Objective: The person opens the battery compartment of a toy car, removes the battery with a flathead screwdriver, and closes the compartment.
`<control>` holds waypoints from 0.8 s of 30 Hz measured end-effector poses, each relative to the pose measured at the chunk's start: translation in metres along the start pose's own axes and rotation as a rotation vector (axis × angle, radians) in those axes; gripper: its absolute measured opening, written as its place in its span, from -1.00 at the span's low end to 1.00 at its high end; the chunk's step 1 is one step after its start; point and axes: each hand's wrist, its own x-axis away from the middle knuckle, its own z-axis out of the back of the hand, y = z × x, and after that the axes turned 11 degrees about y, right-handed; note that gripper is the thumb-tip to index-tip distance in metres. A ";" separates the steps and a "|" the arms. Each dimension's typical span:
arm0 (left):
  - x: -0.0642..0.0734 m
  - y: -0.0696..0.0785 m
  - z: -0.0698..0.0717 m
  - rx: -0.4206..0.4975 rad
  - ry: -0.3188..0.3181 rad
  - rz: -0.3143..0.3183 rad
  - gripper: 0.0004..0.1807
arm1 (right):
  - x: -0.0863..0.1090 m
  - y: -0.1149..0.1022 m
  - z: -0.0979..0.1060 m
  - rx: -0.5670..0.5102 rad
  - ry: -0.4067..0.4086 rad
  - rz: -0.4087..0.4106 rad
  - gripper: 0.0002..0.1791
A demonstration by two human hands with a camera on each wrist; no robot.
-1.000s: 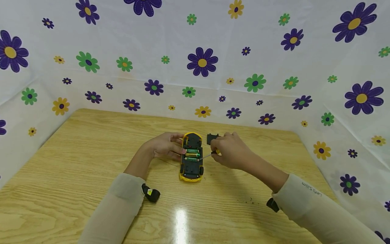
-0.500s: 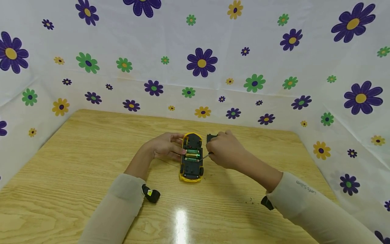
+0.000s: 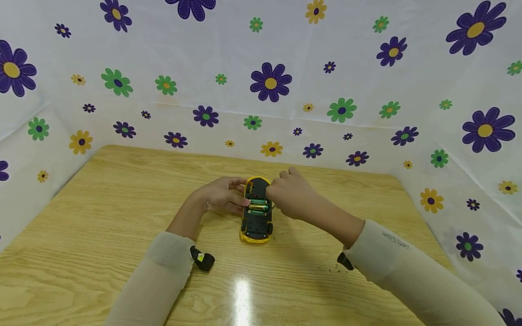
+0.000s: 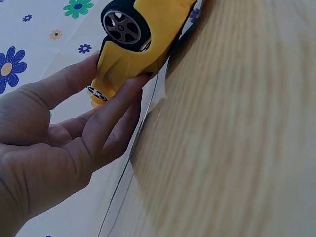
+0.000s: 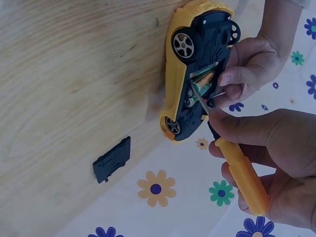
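Flwr-print cloth [image 3: 236,54] backs wood tbl [image 3: 134,190] w/ glare [image 3: 242,299].

Screwdriver [image 5: 242,175] crosses batteries [image 3: 258,207]; far-left tabletop [image 3: 134,190] free

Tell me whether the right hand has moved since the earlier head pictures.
Yes: the right hand has moved left, closer to the toy car, which stayed put.

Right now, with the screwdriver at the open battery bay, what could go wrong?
The screwdriver in the right hand has its tip at the batteries; it could slip toward the left hand, whose thumb is close by. With the black cover off on the table, a battery might pop out if levered. The toy car may shift if that left grip slackens.
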 end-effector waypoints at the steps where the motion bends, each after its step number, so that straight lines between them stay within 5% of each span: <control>1: 0.000 0.000 0.000 0.000 0.001 0.000 -0.11 | -0.002 -0.001 0.001 0.011 -0.007 0.008 -0.88; 7: -0.001 0.000 -0.001 0.001 -0.003 -0.004 -0.15 | -0.005 -0.001 0.001 0.012 -0.037 0.015 -0.92; 11: -0.002 0.000 -0.001 -0.005 0.003 -0.006 -0.16 | 0.002 0.007 -0.009 -0.088 -0.035 -0.034 -0.88; 24: 0.001 0.000 0.001 -0.010 -0.005 0.000 -0.14 | 0.028 0.021 -0.030 -0.379 0.131 -0.137 -0.88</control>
